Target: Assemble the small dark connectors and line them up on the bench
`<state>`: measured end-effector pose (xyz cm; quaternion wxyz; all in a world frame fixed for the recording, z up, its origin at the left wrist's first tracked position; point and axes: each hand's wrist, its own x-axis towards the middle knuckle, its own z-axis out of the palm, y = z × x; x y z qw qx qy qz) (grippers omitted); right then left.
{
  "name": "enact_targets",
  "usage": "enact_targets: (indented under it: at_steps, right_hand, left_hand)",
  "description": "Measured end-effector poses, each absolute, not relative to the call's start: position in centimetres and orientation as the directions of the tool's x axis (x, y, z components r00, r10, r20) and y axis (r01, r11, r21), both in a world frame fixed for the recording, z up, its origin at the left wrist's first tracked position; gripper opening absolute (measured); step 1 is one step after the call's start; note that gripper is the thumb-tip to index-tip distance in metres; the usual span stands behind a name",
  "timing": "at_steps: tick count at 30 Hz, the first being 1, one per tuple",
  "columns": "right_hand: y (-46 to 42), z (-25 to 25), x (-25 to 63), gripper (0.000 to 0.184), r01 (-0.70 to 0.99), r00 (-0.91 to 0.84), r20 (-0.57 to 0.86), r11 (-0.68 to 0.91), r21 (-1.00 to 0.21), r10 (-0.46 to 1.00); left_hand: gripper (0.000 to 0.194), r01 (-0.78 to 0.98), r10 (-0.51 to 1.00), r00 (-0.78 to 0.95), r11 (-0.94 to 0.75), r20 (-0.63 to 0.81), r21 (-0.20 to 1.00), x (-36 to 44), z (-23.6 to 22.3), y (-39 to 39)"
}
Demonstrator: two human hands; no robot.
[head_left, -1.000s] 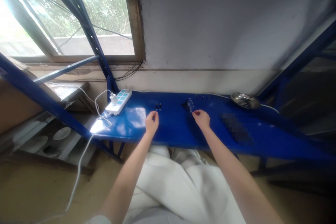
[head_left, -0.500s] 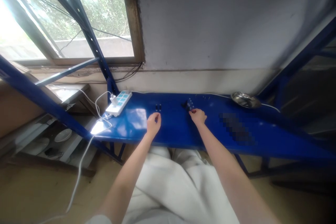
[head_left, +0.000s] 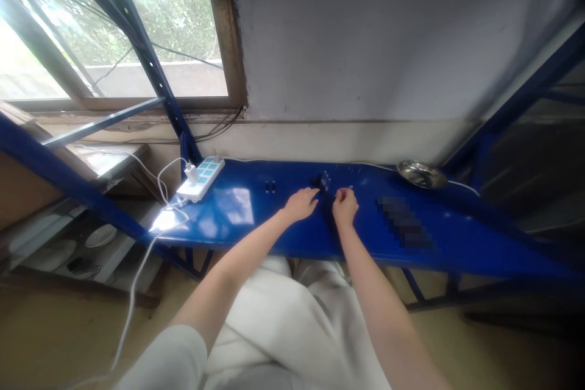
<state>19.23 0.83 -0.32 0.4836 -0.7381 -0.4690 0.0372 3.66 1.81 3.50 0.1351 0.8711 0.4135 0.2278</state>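
Observation:
My left hand [head_left: 301, 203] reaches over the blue table, its fingers stretched out and apart, with the tips at a small pile of dark pieces [head_left: 316, 181]. Several small translucent pieces [head_left: 325, 181] lie beside the dark ones. My right hand [head_left: 345, 205] is closed in a pinch just right of the pile, and a small translucent piece [head_left: 350, 187] shows at its fingertips; its exact kind is too small to tell. Left of my left hand, two small dark cylindrical pieces [head_left: 270, 186] with light ends lie side by side.
A white power strip [head_left: 201, 179] with a plug and cable sits at the table's left end. Toward the right back stands a shiny metal dish [head_left: 421, 175]. A blurred dark object [head_left: 404, 222] lies in front of it. Tiny bits [head_left: 354, 169] lie near the back edge.
My left hand has moved right, from near the two dark cylinders to the pile, and its fingers have opened. My right hand has drawn slightly away from the pile with a small piece.

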Motion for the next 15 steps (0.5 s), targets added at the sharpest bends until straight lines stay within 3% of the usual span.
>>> enact_targets:
  at_steps: [4, 15]
  right_hand:
    - [0.7, -0.3, 19.2, 0.026, 0.689, 0.511, 0.426, -0.060, -0.722, 0.746]
    - [0.6, -0.1, 19.0, 0.024, 0.731, 0.449, 0.441, -0.037, -0.681, 0.777]
  left_hand:
    - [0.038, 0.700, 0.805, 0.559, -0.587, 0.201, 0.405, 5.7, 2.9, 3.1]
    - [0.026, 0.862, 0.923, 0.373, -0.382, 0.092, 0.333, 9.5, 3.9, 4.2]
